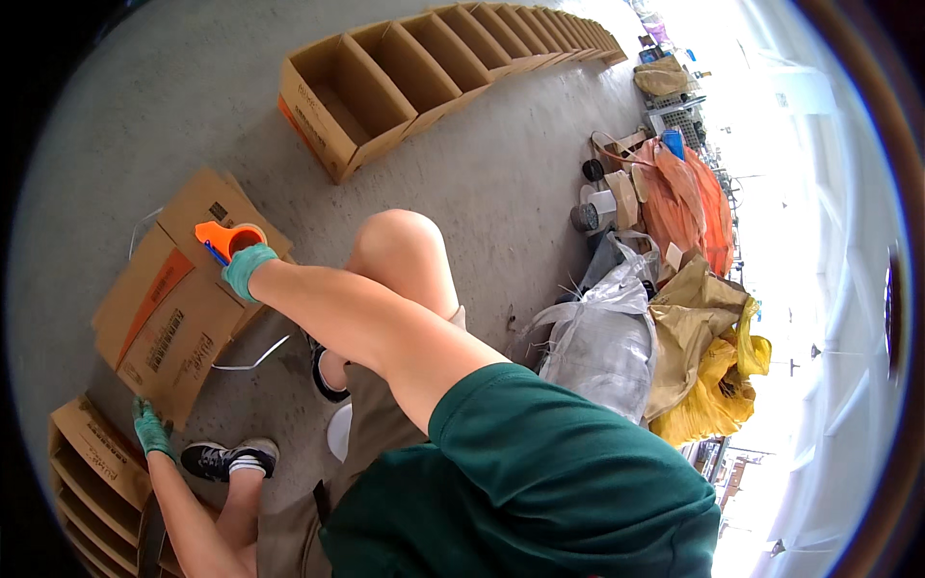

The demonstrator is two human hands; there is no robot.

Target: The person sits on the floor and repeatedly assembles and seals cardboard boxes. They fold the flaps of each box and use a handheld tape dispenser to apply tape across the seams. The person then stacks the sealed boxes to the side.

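Observation:
My right hand, in a green glove, is closed on an orange tape dispenser with a roll of tape in it. The dispenser is over the upper part of a flattened brown cardboard box with an orange band and dark print. At the box's lower corner, my left hand, also gloved in green, grips the edge with its fingers against the cardboard; part of the grip is hidden. A white strap sticks out from beneath the box.
A long curved row of open cardboard boxes stands on the grey floor beyond. More boxes are nested at lower left. Clear plastic bags, a yellow bag and an orange sack lie heaped at right. My bent knee is close by.

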